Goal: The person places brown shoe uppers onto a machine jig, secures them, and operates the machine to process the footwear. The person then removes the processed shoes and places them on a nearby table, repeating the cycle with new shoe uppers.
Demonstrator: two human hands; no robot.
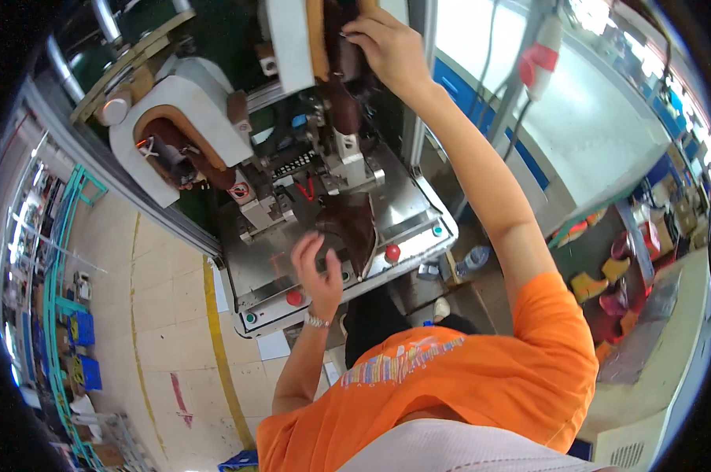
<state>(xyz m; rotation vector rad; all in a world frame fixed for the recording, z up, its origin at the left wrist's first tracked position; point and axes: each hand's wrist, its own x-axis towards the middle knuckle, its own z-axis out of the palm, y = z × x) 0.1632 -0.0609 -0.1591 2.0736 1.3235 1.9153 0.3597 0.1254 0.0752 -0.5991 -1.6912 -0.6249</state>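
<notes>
**A:** what's each hand on?

**B:** left hand (318, 267) is curled round the edge of a brown upper (351, 228) lying on the machine's steel deck (403, 206), near the red button (392, 252). Right hand (388, 49) is up high, gripping a brown boot (341, 75) on the machine.

Left hand (318, 263) low; right hand (387, 47) raised

Shoe factory: lasting machine (324, 197), stacked crates (80, 330).
</notes>
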